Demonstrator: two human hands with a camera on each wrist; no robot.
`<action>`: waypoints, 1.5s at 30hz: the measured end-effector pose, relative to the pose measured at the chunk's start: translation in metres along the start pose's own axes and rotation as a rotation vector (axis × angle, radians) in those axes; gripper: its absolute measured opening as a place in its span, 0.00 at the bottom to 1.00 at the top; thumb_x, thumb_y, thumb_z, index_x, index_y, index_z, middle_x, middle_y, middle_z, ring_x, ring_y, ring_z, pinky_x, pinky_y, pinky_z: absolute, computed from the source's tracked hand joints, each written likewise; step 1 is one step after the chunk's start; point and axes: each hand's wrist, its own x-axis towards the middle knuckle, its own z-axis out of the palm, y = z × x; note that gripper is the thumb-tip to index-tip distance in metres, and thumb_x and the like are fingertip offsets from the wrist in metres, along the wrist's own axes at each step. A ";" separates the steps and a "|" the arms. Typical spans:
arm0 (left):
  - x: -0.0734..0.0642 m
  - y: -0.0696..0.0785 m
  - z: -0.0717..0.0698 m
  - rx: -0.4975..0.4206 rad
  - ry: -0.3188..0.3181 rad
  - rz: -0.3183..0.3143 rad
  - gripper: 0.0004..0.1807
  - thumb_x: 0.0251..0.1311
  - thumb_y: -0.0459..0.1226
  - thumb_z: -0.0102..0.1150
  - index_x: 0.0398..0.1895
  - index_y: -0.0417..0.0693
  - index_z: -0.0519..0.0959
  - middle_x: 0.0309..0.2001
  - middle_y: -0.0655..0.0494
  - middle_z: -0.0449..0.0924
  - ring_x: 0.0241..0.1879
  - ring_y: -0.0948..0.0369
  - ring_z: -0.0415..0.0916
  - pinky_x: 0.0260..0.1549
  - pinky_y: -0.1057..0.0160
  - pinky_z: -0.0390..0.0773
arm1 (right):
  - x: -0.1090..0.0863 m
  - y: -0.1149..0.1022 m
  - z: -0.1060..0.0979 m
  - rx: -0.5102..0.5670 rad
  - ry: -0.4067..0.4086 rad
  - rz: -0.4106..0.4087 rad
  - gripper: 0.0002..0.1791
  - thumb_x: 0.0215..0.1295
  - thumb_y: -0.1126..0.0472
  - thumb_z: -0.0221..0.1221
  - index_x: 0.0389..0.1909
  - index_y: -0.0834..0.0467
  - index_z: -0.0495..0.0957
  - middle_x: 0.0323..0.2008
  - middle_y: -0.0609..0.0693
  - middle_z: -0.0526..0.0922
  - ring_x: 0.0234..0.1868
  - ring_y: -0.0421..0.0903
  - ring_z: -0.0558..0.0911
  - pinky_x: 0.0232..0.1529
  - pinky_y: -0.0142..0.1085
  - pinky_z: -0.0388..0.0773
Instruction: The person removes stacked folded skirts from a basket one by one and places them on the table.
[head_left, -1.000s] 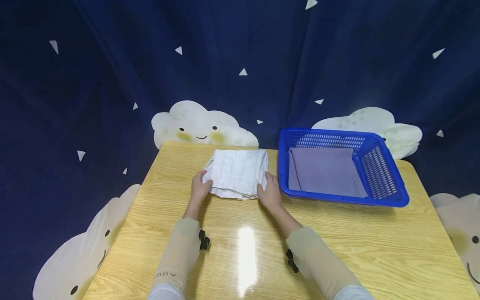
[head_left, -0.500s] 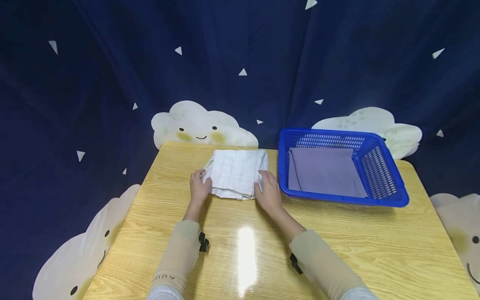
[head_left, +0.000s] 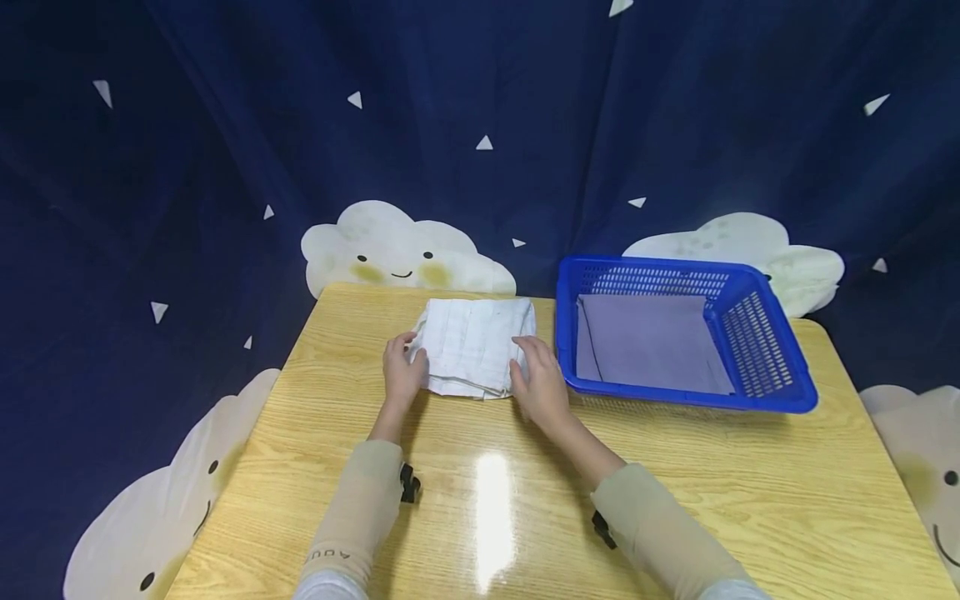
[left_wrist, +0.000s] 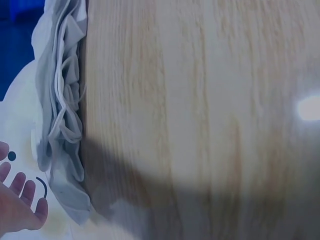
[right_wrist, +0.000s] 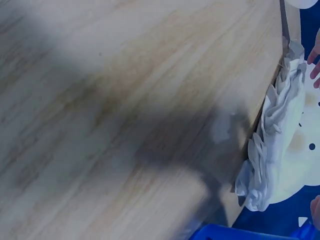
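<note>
- Two pale sleeves (head_left: pixel 660 525), each with a black fitting (head_left: pixel 408 483) beside it, reach in from the near side of the desk (head_left: pixel 750 500).
- The right hand (head_left: pixel 542 392) is at the right end of the white cloth, fingers loosely bent and thumb apart, gripping nothing; the fingertips overlap the cloth in the head view, but contact cannot be told.
- The left hand (head_left: pixel 402 371) is at the cloth's left end, fingers relaxed and spread, also gripping nothing.
- The white cloth (head_left: pixel 472 346) lies folded in layers along the desk's far edge, left of that edge's middle.
- A blue basket (head_left: pixel 675 395) stands to its right, near the far right corner.
- Inside the basket lies a flat, folded purple cloth (head_left: pixel 648 342).
- Beyond the far edge hangs a dark blue curtain (head_left: pixel 480 67) printed with smiling clouds (head_left: pixel 408 250) and small white triangles (head_left: pixel 486 144).
</note>
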 end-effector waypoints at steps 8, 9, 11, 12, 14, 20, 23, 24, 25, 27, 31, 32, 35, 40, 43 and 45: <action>0.000 0.006 0.005 -0.027 -0.027 0.036 0.17 0.51 0.26 0.54 0.47 0.32 0.72 0.45 0.37 0.71 0.46 0.44 0.68 0.50 0.51 0.67 | 0.007 0.000 -0.023 -0.007 0.057 -0.018 0.19 0.60 0.64 0.54 0.52 0.63 0.72 0.50 0.60 0.74 0.52 0.57 0.72 0.52 0.51 0.67; -0.001 0.007 0.005 -0.033 -0.035 0.041 0.17 0.51 0.26 0.54 0.47 0.32 0.72 0.45 0.37 0.71 0.46 0.44 0.68 0.49 0.51 0.67 | 0.007 0.002 -0.026 -0.002 0.069 -0.015 0.19 0.60 0.64 0.55 0.52 0.63 0.72 0.50 0.60 0.74 0.51 0.57 0.72 0.51 0.52 0.67; -0.001 0.008 0.007 -0.041 -0.046 0.051 0.18 0.51 0.26 0.54 0.47 0.32 0.72 0.44 0.37 0.71 0.45 0.44 0.68 0.49 0.51 0.67 | 0.008 0.007 -0.031 -0.002 0.090 -0.009 0.19 0.59 0.66 0.55 0.52 0.64 0.72 0.49 0.60 0.74 0.51 0.58 0.72 0.52 0.51 0.67; -0.002 0.009 0.007 -0.046 -0.048 0.060 0.18 0.51 0.25 0.54 0.47 0.31 0.72 0.44 0.36 0.71 0.44 0.44 0.69 0.48 0.51 0.67 | 0.009 0.009 -0.034 -0.002 0.099 -0.009 0.19 0.58 0.67 0.56 0.52 0.64 0.72 0.49 0.61 0.74 0.51 0.58 0.72 0.52 0.51 0.67; -0.002 0.010 0.009 -0.050 -0.046 0.088 0.17 0.50 0.25 0.54 0.46 0.31 0.72 0.43 0.35 0.72 0.43 0.44 0.69 0.47 0.50 0.68 | 0.009 0.013 -0.039 -0.003 0.111 -0.008 0.19 0.57 0.68 0.57 0.51 0.65 0.72 0.49 0.61 0.74 0.51 0.58 0.72 0.52 0.51 0.66; -0.004 0.016 0.014 -0.023 -0.078 0.144 0.18 0.50 0.26 0.55 0.47 0.32 0.73 0.43 0.36 0.73 0.43 0.44 0.69 0.46 0.49 0.67 | 0.011 0.022 -0.052 -0.013 0.118 -0.004 0.19 0.58 0.67 0.56 0.51 0.64 0.73 0.49 0.61 0.75 0.49 0.59 0.73 0.49 0.52 0.67; -0.004 0.023 0.017 0.013 -0.127 0.120 0.19 0.53 0.29 0.54 0.50 0.36 0.72 0.46 0.39 0.72 0.45 0.45 0.68 0.46 0.49 0.65 | 0.010 0.026 -0.058 -0.023 0.110 0.014 0.18 0.59 0.65 0.55 0.51 0.63 0.73 0.49 0.61 0.75 0.50 0.59 0.73 0.50 0.53 0.66; -0.005 0.026 0.017 0.016 -0.144 0.113 0.19 0.53 0.30 0.54 0.51 0.37 0.71 0.47 0.39 0.72 0.46 0.46 0.67 0.47 0.49 0.64 | 0.010 0.028 -0.060 -0.025 0.108 0.020 0.18 0.59 0.65 0.55 0.51 0.63 0.73 0.49 0.61 0.75 0.50 0.59 0.72 0.51 0.53 0.66; -0.005 0.029 0.018 0.019 -0.159 0.110 0.19 0.54 0.30 0.54 0.52 0.37 0.71 0.47 0.38 0.72 0.47 0.46 0.67 0.47 0.49 0.64 | 0.010 0.030 -0.063 -0.029 0.108 0.026 0.18 0.59 0.65 0.56 0.52 0.63 0.73 0.49 0.61 0.75 0.50 0.59 0.72 0.51 0.53 0.66; -0.005 0.034 0.020 0.030 -0.174 0.116 0.20 0.54 0.30 0.54 0.52 0.38 0.71 0.48 0.38 0.72 0.47 0.45 0.67 0.47 0.48 0.64 | 0.009 0.034 -0.067 -0.037 0.110 0.037 0.18 0.59 0.65 0.56 0.51 0.63 0.73 0.49 0.61 0.75 0.51 0.59 0.72 0.52 0.53 0.65; -0.006 0.041 0.026 0.056 -0.193 0.146 0.20 0.54 0.32 0.54 0.53 0.38 0.71 0.47 0.41 0.72 0.47 0.47 0.67 0.47 0.48 0.64 | 0.009 0.043 -0.076 -0.055 0.123 0.048 0.18 0.58 0.66 0.56 0.51 0.64 0.73 0.48 0.61 0.76 0.49 0.59 0.72 0.51 0.52 0.65; -0.006 0.043 0.028 0.061 -0.199 0.153 0.21 0.54 0.32 0.54 0.53 0.39 0.71 0.47 0.42 0.72 0.47 0.47 0.68 0.47 0.49 0.65 | 0.009 0.045 -0.079 -0.060 0.127 0.047 0.18 0.58 0.66 0.56 0.51 0.64 0.73 0.48 0.61 0.76 0.49 0.59 0.72 0.51 0.52 0.65; -0.008 0.050 0.032 0.055 -0.235 0.164 0.21 0.56 0.33 0.54 0.55 0.39 0.70 0.49 0.41 0.71 0.48 0.47 0.67 0.48 0.48 0.64 | 0.008 0.052 -0.086 -0.074 0.130 0.052 0.18 0.58 0.66 0.56 0.50 0.65 0.73 0.48 0.62 0.75 0.50 0.60 0.72 0.52 0.53 0.64; -0.010 0.059 0.041 0.073 -0.292 0.182 0.22 0.58 0.35 0.53 0.56 0.41 0.69 0.52 0.41 0.71 0.49 0.49 0.66 0.49 0.48 0.63 | 0.006 0.064 -0.097 -0.095 0.116 0.069 0.19 0.58 0.66 0.55 0.51 0.64 0.72 0.49 0.63 0.75 0.51 0.62 0.71 0.53 0.56 0.63; -0.011 0.064 0.047 0.094 -0.311 0.198 0.21 0.59 0.36 0.52 0.56 0.43 0.69 0.52 0.42 0.71 0.49 0.50 0.66 0.49 0.49 0.64 | 0.006 0.071 -0.104 -0.112 0.110 0.079 0.19 0.58 0.66 0.55 0.51 0.64 0.72 0.49 0.63 0.75 0.52 0.62 0.71 0.52 0.57 0.64; -0.012 0.068 0.051 0.097 -0.322 0.208 0.21 0.59 0.36 0.52 0.57 0.43 0.69 0.52 0.43 0.71 0.49 0.51 0.66 0.49 0.50 0.64 | 0.005 0.075 -0.109 -0.115 0.104 0.085 0.19 0.58 0.66 0.55 0.52 0.64 0.72 0.50 0.64 0.74 0.53 0.63 0.70 0.52 0.58 0.63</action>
